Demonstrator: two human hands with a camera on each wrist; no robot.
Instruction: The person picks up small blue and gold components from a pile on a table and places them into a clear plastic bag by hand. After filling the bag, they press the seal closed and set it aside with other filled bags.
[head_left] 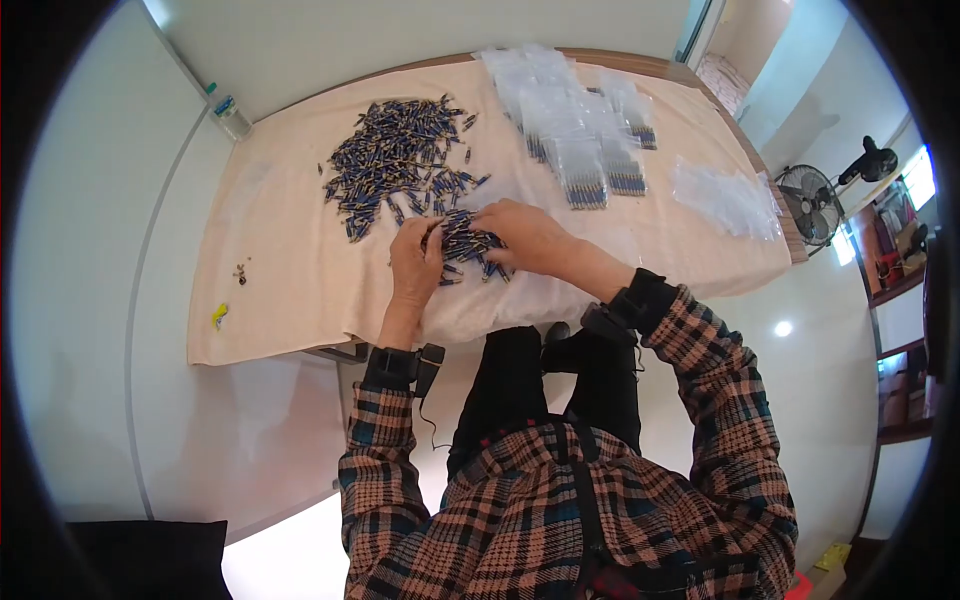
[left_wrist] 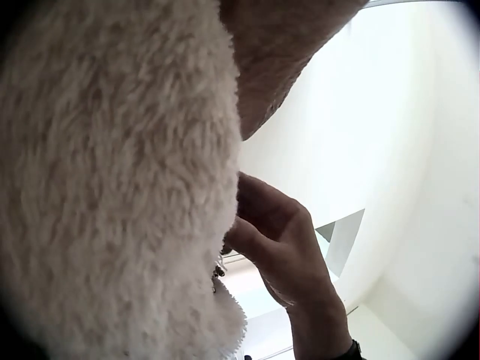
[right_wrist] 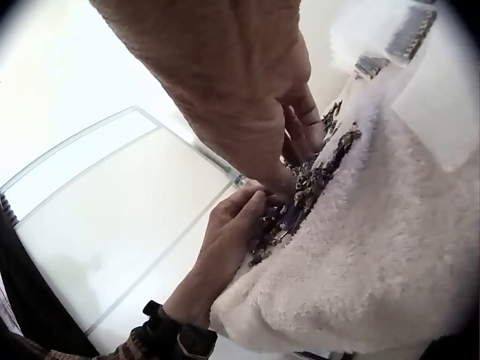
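A small heap of blue-and-gold cylindrical pieces (head_left: 462, 238) lies near the front edge of a table covered with a pale fleecy cloth (head_left: 280, 290). At the heap's left side is my left hand (head_left: 412, 255), its thumb and index fingertip close together among the pieces. From the right, my right hand (head_left: 530, 238) reaches over the heap with bent, spread fingers. In the right wrist view, the right fingers (right_wrist: 304, 124) point down into the pieces, opposite the left hand (right_wrist: 229, 232). Whether the left fingertips pinch a piece, I cannot tell. The left wrist view mostly shows cloth (left_wrist: 112, 180).
A larger pile of the same pieces (head_left: 390, 150) spreads behind the hands. Clear bags (head_left: 585, 145) with rows of pieces lie back right, and flat plastic bags (head_left: 725, 198) farther right. A bottle (head_left: 232, 115) stands back left; a yellow item (head_left: 219, 316) lies front left.
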